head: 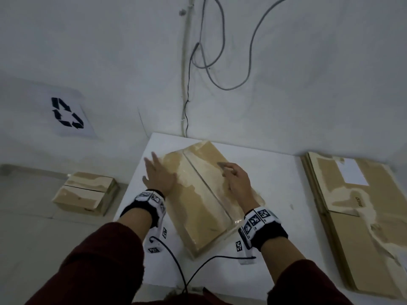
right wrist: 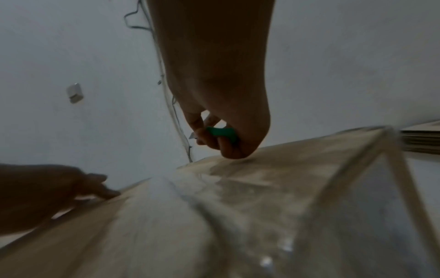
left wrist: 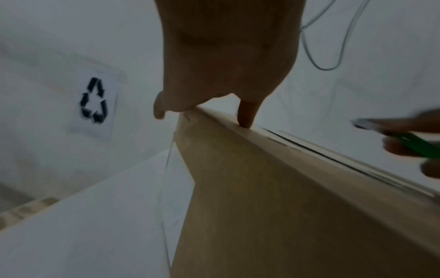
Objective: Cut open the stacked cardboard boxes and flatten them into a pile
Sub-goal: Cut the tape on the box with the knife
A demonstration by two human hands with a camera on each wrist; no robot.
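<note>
A taped brown cardboard box (head: 204, 194) lies on the white table (head: 275, 194), its two top flaps meeting at a centre seam. My left hand (head: 158, 172) lies flat with straight fingers on the box's far left part; its fingertips (left wrist: 246, 120) press the top edge. My right hand (head: 235, 176) rests on the right flap and grips a green-handled cutter (right wrist: 221, 132), whose blade tip (head: 221, 165) points left toward the seam. The same cutter (left wrist: 409, 138) shows blurred in the left wrist view. The cutter's body is mostly hidden by my fingers.
A pile of flattened boxes (head: 361, 216) lies on the right. A closed box (head: 86, 190) sits lower on the left. A recycling sign (head: 66, 113) hangs on the wall and cables (head: 207, 62) run down behind the table.
</note>
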